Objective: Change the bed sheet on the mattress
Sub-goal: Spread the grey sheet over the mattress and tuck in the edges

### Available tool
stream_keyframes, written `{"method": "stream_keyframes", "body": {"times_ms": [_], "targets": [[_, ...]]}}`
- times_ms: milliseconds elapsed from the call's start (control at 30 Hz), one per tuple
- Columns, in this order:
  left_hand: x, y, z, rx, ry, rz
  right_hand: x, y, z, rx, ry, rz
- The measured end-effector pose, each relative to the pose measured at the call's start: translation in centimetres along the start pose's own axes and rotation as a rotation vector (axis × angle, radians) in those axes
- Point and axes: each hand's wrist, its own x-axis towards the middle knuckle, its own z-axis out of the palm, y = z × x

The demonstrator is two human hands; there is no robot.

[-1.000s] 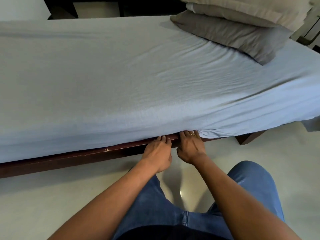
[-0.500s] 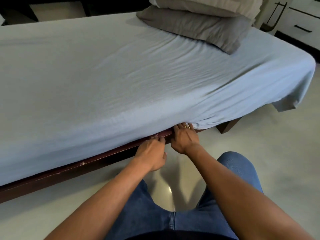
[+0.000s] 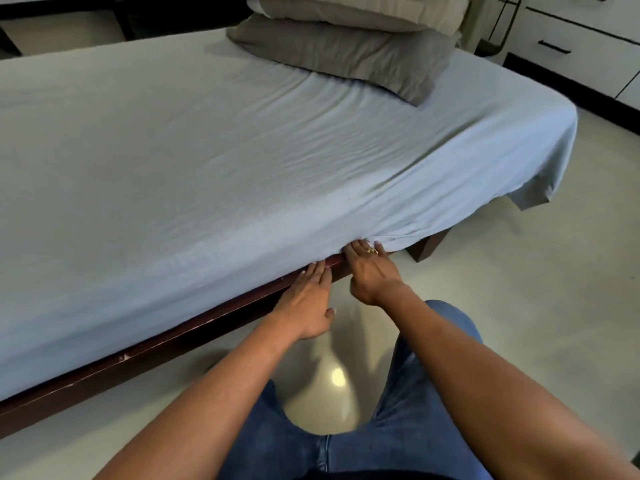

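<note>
A light blue bed sheet (image 3: 214, 161) covers the mattress, which lies on a dark wooden bed frame (image 3: 180, 344). My right hand (image 3: 372, 271) has its fingertips pushed under the sheet's bunched lower edge, between mattress and frame. My left hand (image 3: 308, 299) lies flat, fingers extended, against the frame rail just below the sheet's edge. A loose corner of the sheet (image 3: 530, 199) hangs down at the bed's far right end.
Two stacked pillows, a grey one (image 3: 349, 53) under a beige one (image 3: 346, 10), rest at the head of the bed. White drawers with black handles (image 3: 568, 39) stand at the far right. My knees in blue jeans (image 3: 408, 438) are over the pale glossy floor (image 3: 540, 292).
The view has swung right and the bed's right end has come into sight. Both hands have slid to the right along the frame. The left hand has flattened out.
</note>
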Motion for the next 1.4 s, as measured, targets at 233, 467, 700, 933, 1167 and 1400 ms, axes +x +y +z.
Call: {"method": "stream_keyframes", "body": {"times_ms": [233, 467, 700, 933, 1167, 1400], "targets": [[1.5, 0.5, -1.3, -0.004, 0.019, 0.044, 1.5, -0.1, -0.5, -0.046, -0.087, 0.021], [2.8, 1.8, 0.6, 0.055, -0.001, -0.007, -3.5, 1.3, -1.1, 0.052, 0.056, 0.048], [2.8, 2.4, -0.8, 0.106, -0.076, -0.031, 1.4, 4.4, -1.8, 0.113, -0.030, 0.080], [1.4, 3.4, -3.2, 0.047, -0.041, 0.092, -4.0, 3.5, -3.3, 0.144, 0.094, 0.050], [5.0, 5.4, -13.3, -0.255, 0.578, 0.276, -0.8, 6.4, -12.5, 0.384, 0.780, 0.179], [19.7, 0.6, -21.0, -0.070, 0.639, 0.019, 16.5, 9.8, -18.9, 0.222, 0.507, 0.019]]}}
